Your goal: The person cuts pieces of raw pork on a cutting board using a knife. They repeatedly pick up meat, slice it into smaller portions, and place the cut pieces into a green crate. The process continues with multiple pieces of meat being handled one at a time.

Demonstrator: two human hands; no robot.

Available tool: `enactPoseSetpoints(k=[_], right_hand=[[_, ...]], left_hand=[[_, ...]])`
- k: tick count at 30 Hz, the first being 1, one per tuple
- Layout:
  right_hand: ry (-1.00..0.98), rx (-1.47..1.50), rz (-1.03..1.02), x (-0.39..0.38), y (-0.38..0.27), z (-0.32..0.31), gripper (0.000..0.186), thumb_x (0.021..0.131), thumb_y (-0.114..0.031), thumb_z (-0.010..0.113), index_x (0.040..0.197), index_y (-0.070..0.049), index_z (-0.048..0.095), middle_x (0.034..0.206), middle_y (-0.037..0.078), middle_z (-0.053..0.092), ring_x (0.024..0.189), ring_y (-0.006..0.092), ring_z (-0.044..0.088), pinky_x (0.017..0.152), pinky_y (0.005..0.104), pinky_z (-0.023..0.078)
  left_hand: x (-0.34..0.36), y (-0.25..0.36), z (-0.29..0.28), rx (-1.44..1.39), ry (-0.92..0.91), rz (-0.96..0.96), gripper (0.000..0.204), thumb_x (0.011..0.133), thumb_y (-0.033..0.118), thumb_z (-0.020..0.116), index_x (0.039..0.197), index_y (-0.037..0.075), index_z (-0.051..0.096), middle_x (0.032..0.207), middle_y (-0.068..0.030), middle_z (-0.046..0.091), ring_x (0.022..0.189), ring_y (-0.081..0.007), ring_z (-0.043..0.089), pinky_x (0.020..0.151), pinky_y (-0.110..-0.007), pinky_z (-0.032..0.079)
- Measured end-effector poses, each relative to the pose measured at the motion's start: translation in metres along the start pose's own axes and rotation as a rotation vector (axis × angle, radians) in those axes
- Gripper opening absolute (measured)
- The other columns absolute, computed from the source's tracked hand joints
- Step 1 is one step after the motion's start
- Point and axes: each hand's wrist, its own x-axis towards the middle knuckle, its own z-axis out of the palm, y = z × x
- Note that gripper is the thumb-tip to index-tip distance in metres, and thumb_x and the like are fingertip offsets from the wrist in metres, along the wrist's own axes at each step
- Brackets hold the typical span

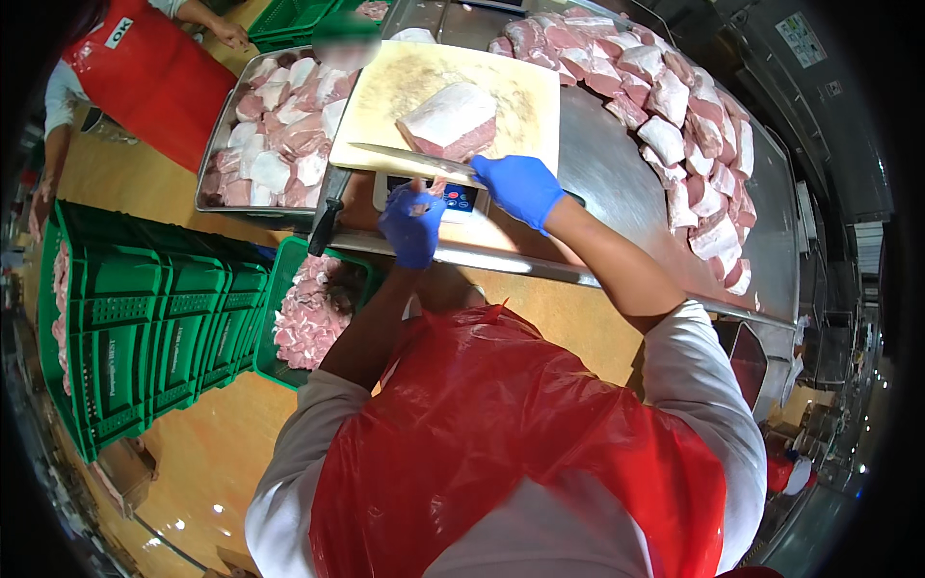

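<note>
crates (145,308), green and stacked, stand at our far left. next come a steel tray (252,209) heaped with raw meat chunks (275,144) and a green crate (267,332) of pale trimmings (306,313). our left hand (412,229) has a narrow grip on a small meat scrap (437,186). beyond it, a fat-capped meat block (450,118) lies on the cutting board (376,91). the knife (405,152) is just beside the block, its handle wrapped in our right hand (520,191). farther right, a pile of meat (708,178) covers part of the steel tabletop (602,159).
</note>
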Motion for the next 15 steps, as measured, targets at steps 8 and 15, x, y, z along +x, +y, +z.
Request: enactPoseSetpoints(k=[8, 15], right_hand=[[0.348, 0.537, 0.241, -0.08, 0.022, -0.038, 0.024, 0.104, -0.028, 0.054, 0.109, -0.006, 0.061, 0.076, 0.021, 0.066, 0.066, 0.0351, 0.067, 0.061, 0.0427, 0.052], [0.476, 1.077, 0.481, -0.054, 0.046, -0.001, 0.032, 0.107, -0.03, 0.051, 0.118, -0.001, 0.059, 0.093, 0.006, 0.066, 0.077, 0.0148, 0.064, 0.068, 0.0318, 0.055]], left_hand=[[-0.022, -0.13, -0.186, 0.361, -0.269, -0.234, 0.016, 0.078, 0.007, 0.074, 0.08, 0.006, 0.059, 0.075, -0.011, 0.063, 0.063, -0.0295, 0.056, 0.065, -0.038, 0.051], [0.094, -0.055, -0.158, -0.012, -0.43, 0.127, 0.022, 0.088, 0.002, 0.063, 0.109, 0.001, 0.067, 0.096, -0.021, 0.069, 0.089, -0.0358, 0.069, 0.08, -0.041, 0.055]])
